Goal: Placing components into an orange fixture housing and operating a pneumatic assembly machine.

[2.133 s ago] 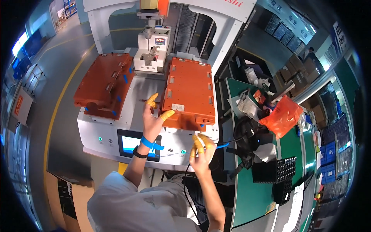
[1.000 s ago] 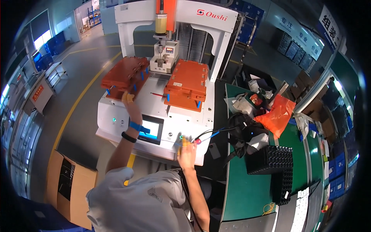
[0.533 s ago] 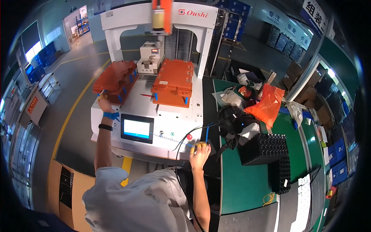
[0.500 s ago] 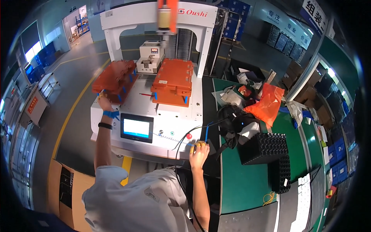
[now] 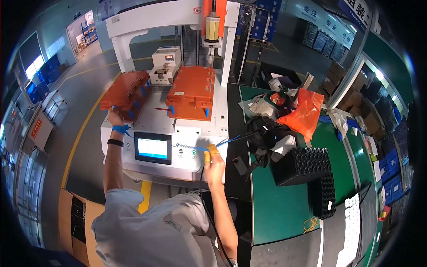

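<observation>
My left hand (image 5: 115, 117) is closed at the near left corner of the left orange fixture (image 5: 124, 91); its fingertips are partly hidden. A blue strap (image 5: 120, 128) circles that wrist, and a blue coiled cord (image 5: 189, 147) runs from it across the machine's front. My right hand (image 5: 214, 163), with yellow finger covers, is closed around the cord above the front panel's right end. A black cable passes by the same fingers. The right orange fixture (image 5: 192, 89) stands on the white machine bed (image 5: 153, 116), under the raised screwdriver head (image 5: 212, 31).
A lit touchscreen (image 5: 152, 148) sits in the front panel. Behind the fixtures stands a small white screw feeder (image 5: 165, 64). On the green bench (image 5: 280, 209) to the right lie a black bag (image 5: 262, 135), an orange plastic bag (image 5: 304, 113) and black trays (image 5: 304, 164).
My right hand has moved left and up from the panel edge, bringing the cord with it. The screwdriver head has shifted right. My left hand stays at the left fixture.
</observation>
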`<state>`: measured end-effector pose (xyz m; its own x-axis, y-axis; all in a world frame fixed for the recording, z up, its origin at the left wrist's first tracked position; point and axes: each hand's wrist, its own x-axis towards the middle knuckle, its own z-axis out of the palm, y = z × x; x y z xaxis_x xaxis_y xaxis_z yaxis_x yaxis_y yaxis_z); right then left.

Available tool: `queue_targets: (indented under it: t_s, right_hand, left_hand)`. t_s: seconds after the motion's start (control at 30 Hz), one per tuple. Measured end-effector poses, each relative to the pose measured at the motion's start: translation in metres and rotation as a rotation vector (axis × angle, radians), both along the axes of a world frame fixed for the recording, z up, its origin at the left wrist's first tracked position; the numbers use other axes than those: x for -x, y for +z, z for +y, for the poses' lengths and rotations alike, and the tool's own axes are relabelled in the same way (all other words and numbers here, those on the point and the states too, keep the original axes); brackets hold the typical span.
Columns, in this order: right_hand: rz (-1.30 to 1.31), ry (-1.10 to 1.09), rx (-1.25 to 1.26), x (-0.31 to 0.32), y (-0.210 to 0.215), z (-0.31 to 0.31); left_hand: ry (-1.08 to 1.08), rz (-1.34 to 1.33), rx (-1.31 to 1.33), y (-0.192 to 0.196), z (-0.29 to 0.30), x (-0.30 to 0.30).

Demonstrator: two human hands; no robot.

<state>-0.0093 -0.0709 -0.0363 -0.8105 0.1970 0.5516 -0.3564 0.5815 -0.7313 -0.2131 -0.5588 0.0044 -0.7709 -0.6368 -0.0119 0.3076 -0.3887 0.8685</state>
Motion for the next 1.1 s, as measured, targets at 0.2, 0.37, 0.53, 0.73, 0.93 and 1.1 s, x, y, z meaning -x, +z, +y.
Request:
queue_targets:
  t_s: [0.2, 0.37, 0.53, 0.73, 0.93, 1.1]
  right_hand:
    - [0.02, 0.179, -0.31, 0.014, -0.057, -0.014]
    - [-0.041, 0.168, -0.394, -0.006, -0.062, -0.02]
    - [-0.104, 0.2, -0.365, -0.012, -0.08, -0.02]
    - [-0.133, 0.251, -0.291, -0.021, -0.076, -0.015]
    - [-0.129, 0.21, -0.377, -0.023, -0.086, -0.011]
    - [-0.143, 0.227, -0.252, -0.029, -0.075, -0.013]
  left_hand:
    - [0.167, 0.12, 0.03, 0.034, 0.007, 0.0]
    - [0.178, -0.009, 0.341, 0.018, -0.022, 0.014]
    - [0.245, -0.303, 0.679, 0.031, -0.054, 0.032]
    - [-0.005, -0.629, 0.685, 0.036, -0.071, 0.04]
    - [-0.215, -0.675, 0.467, 0.02, -0.085, 0.067]
    - [-0.021, -0.641, 0.543, 0.005, -0.104, 0.079]
